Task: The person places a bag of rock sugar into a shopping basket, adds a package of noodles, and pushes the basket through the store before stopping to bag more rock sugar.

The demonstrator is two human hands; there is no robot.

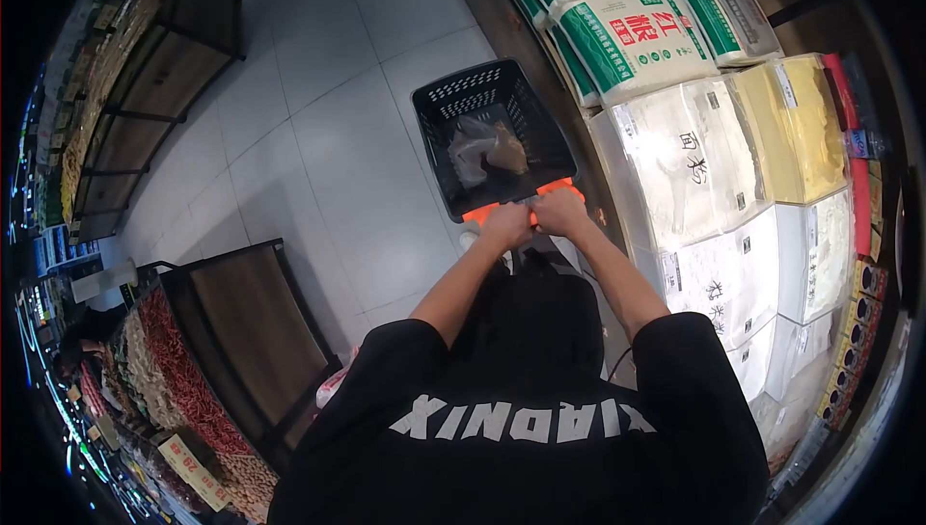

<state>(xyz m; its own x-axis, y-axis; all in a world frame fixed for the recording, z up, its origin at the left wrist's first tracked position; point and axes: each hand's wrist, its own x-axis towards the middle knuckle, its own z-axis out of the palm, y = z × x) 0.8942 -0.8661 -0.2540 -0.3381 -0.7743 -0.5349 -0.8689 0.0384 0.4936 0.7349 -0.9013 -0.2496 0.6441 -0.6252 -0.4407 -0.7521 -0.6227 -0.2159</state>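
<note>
A black plastic shopping basket (429, 154) with slotted walls is in front of me, over the tiled floor. Its near side carries an orange handle (479, 215). My left hand (507, 226) is closed around the handle near its middle. Just beside it, my right hand (559, 212) grips the same handle, and the two hands almost touch. Inside the basket lies a clear plastic bag (473, 151) with something brownish in it; its exact contents I cannot make out.
On the right, white and green noodle sacks (637, 38) are stacked beside clear bins of white flour (690, 163) and yellow meal (796, 130). At lower left stands a dark-framed display (256, 318) with dried red chillies (183, 371). Another shelf (159, 81) runs along the upper left. Grey floor tiles (318, 149) lie between.
</note>
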